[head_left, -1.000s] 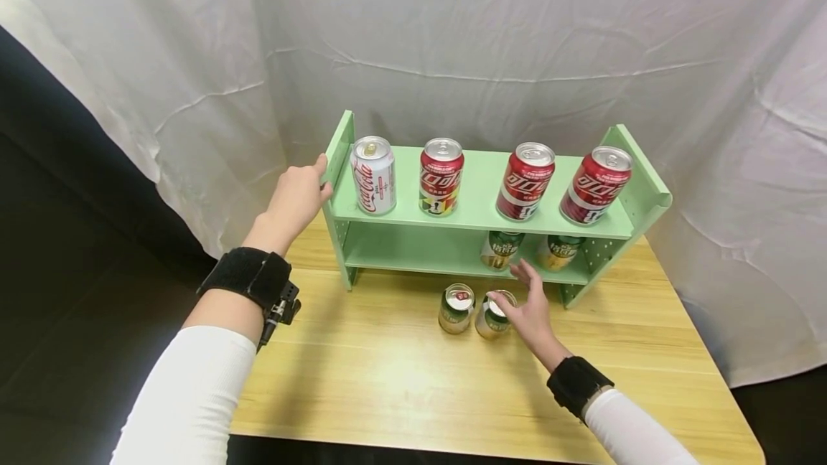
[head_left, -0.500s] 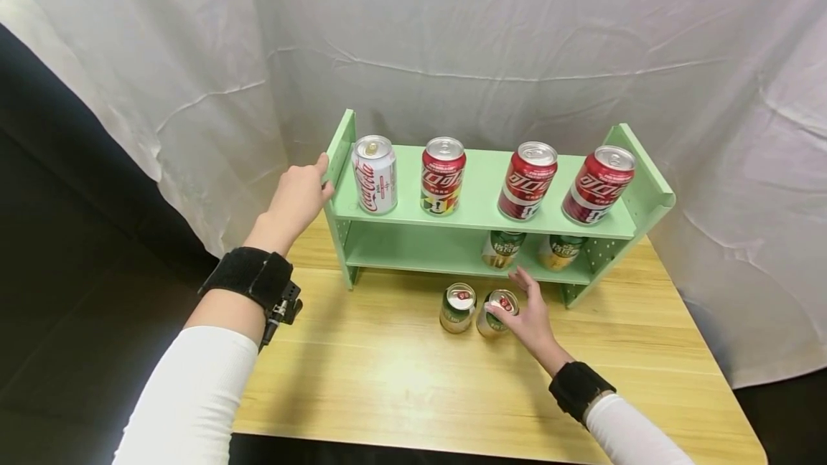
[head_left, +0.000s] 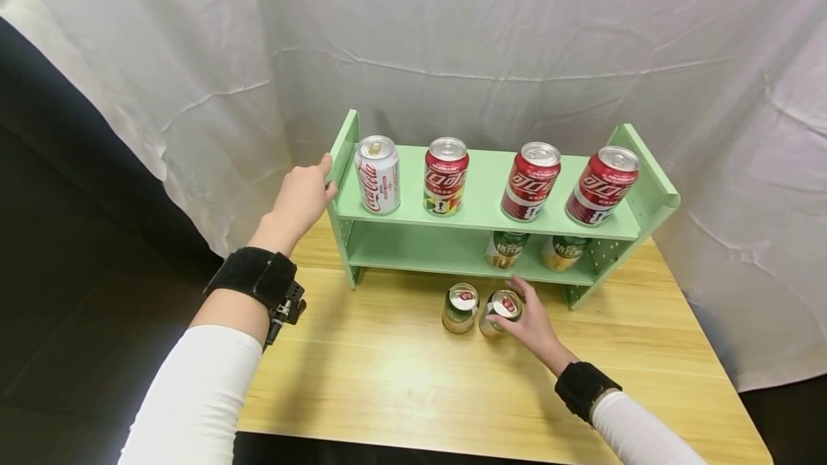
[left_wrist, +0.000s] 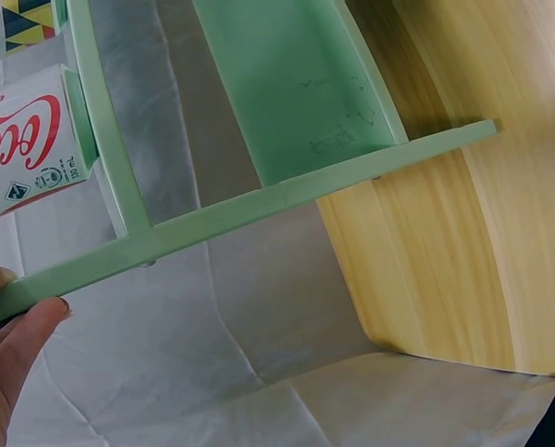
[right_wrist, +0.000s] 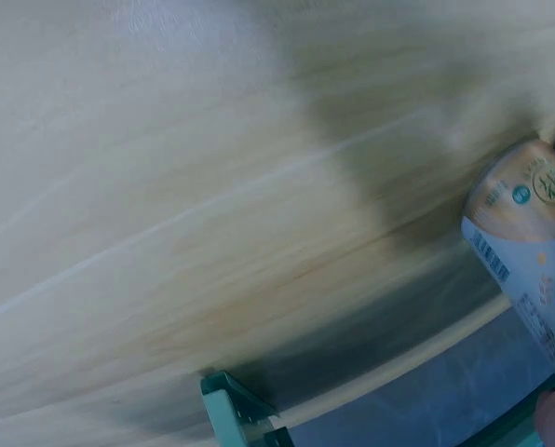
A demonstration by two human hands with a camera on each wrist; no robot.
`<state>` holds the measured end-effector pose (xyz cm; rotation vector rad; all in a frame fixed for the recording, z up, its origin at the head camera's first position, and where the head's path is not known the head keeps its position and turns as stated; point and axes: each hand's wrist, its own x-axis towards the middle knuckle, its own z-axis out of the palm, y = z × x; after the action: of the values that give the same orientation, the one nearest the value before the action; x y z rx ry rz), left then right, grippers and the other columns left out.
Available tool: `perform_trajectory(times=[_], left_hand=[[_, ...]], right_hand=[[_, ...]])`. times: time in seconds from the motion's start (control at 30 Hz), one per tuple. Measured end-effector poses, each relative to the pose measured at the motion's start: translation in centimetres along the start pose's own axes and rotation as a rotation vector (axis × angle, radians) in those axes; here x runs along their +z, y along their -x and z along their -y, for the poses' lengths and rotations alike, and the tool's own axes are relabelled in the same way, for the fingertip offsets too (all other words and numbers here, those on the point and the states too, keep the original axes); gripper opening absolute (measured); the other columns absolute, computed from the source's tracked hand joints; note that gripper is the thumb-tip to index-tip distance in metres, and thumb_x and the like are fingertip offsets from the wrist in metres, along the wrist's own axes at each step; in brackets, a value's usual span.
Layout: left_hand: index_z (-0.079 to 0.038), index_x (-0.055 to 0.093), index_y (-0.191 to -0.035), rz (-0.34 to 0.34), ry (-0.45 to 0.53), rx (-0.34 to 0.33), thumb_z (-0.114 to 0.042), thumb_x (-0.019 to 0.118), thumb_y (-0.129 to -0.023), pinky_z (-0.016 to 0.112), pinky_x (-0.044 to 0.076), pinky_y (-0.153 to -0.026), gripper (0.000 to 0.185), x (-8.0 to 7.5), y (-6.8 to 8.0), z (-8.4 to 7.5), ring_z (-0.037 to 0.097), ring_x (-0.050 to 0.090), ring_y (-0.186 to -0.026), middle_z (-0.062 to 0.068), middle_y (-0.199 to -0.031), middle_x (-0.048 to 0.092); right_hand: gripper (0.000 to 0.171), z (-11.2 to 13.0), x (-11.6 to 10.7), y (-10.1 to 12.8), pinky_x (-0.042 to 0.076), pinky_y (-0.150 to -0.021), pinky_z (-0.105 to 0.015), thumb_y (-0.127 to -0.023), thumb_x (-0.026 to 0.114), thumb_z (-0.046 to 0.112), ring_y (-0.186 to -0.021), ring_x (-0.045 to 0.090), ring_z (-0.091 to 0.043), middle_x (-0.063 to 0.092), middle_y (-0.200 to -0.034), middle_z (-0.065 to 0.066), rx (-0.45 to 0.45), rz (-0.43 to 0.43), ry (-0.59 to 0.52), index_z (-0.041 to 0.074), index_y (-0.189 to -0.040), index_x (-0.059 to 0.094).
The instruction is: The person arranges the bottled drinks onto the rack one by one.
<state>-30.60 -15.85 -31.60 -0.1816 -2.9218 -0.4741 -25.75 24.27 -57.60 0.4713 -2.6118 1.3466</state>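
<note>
My left hand [head_left: 302, 196] grips the upper end of the left side panel of a green two-tier shelf [head_left: 413, 246]. In the left wrist view, thumb and finger pinch that panel [left_wrist: 184, 233]. My right hand [head_left: 535, 323] is around a green-and-gold drink can [head_left: 501, 313] on the table, thumb at its front and a finger behind. The right wrist view catches this can [right_wrist: 520, 237] at its right edge, with one fingertip. Just left of it stands a second green-and-gold can [head_left: 460, 309]. Two more such cans [head_left: 506, 250] occupy the lower tier's right half, partly hidden by the upper board.
On the upper tier stand a white Coca-Cola can [head_left: 377, 176] and several red cola cans [head_left: 446, 178], spaced apart. The wooden table [head_left: 388, 386] ends at a front edge near me. White cloth [head_left: 504, 34] hangs behind the shelf.
My right hand has lowered slightly and its thumb and finger have come in around the right-hand table can. The left hand keeps its hold on the shelf panel.
</note>
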Motion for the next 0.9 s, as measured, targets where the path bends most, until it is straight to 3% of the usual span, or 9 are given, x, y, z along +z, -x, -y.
perform_trajectory(times=[0.23,0.6,0.9], left_hand=[[0.005,0.031,-0.144,0.003,0.001,0.0,-0.01,0.048,-0.093,0.036,0.042,-0.055,0.056,0.1,-0.1,-0.1,0.026,0.046,-0.057,0.032,-0.105,0.062],[0.004,0.031,-0.144,0.001,0.008,0.0,-0.011,0.048,-0.093,0.036,0.042,-0.055,0.056,-0.1,-0.2,-0.4,0.026,0.046,-0.058,0.032,-0.106,0.062],[0.004,0.031,-0.144,0.002,-0.002,-0.007,-0.011,0.048,-0.093,0.035,0.041,-0.053,0.056,-0.1,0.0,-0.2,0.025,0.045,-0.056,0.031,-0.104,0.063]], right_hand=[[0.095,-1.2,0.6,0.4,0.037,-0.1,-0.052,-0.067,0.085,0.021,-0.123,0.044,-0.041,0.045,-0.135,-0.026,0.077,-0.007,-0.042,-0.002,-0.142,0.031],[0.104,-2.4,1.3,0.7,0.036,-0.101,-0.056,-0.062,0.088,0.021,-0.122,0.044,-0.045,0.043,-0.134,-0.033,0.215,0.031,-0.033,-0.008,-0.14,0.027],[0.095,-2.8,1.9,0.5,0.04,-0.098,-0.052,-0.062,0.088,0.016,-0.117,0.05,-0.043,0.05,-0.127,-0.032,0.284,0.037,-0.048,-0.009,-0.134,0.033]])
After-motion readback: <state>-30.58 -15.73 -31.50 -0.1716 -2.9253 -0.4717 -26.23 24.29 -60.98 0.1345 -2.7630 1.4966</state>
